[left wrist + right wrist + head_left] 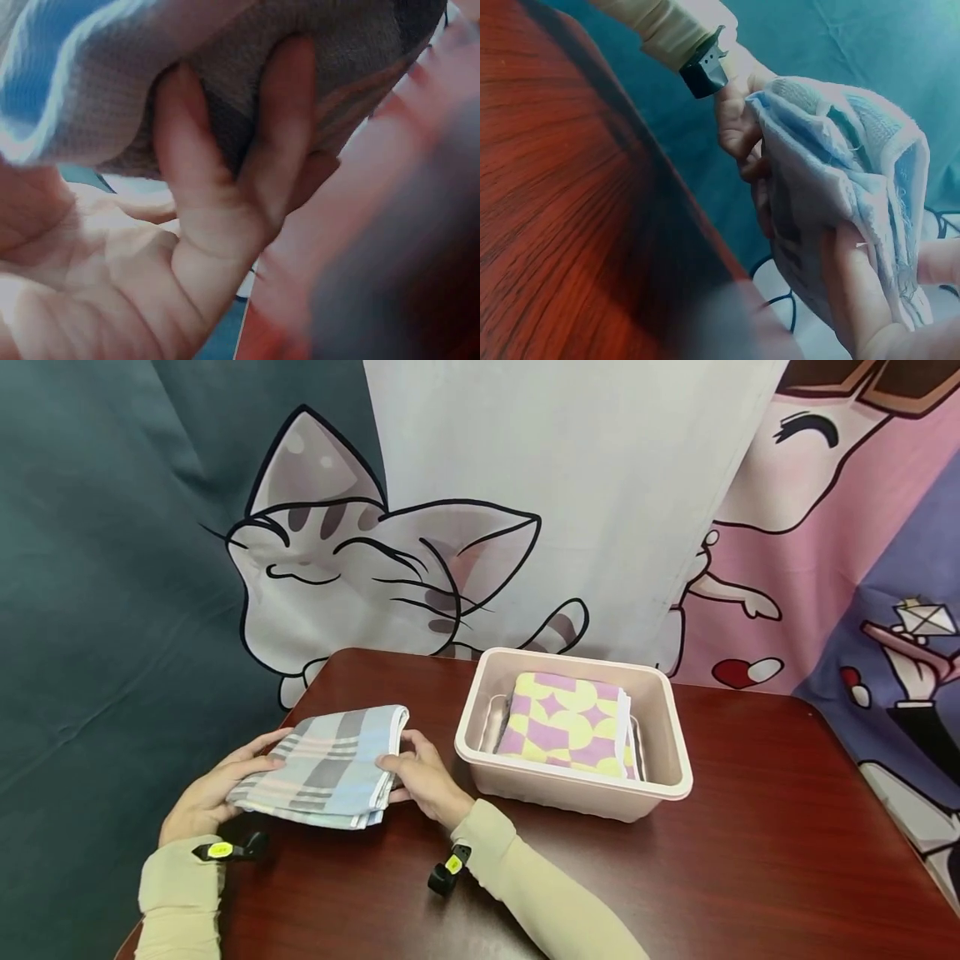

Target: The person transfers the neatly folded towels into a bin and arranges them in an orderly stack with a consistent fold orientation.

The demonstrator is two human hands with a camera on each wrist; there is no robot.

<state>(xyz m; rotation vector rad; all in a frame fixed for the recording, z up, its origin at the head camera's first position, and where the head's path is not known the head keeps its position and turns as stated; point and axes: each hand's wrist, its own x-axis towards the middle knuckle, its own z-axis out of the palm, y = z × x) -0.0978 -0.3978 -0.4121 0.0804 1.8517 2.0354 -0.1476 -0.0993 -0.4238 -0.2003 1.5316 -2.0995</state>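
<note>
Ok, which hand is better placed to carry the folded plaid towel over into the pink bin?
Probably the right hand: it grips the plaid towel on the edge nearest the pink bin. The left hand holds the far edge.

Staged recording corner; cartoon cat backdrop, dark wooden table

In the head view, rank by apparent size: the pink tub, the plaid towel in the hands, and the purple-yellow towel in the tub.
1. pink tub, clearly largest.
2. plaid towel, gripped by left hand and right hand.
3. purple-yellow towel; close to the plaid one, and farther off, so unsure.
</note>
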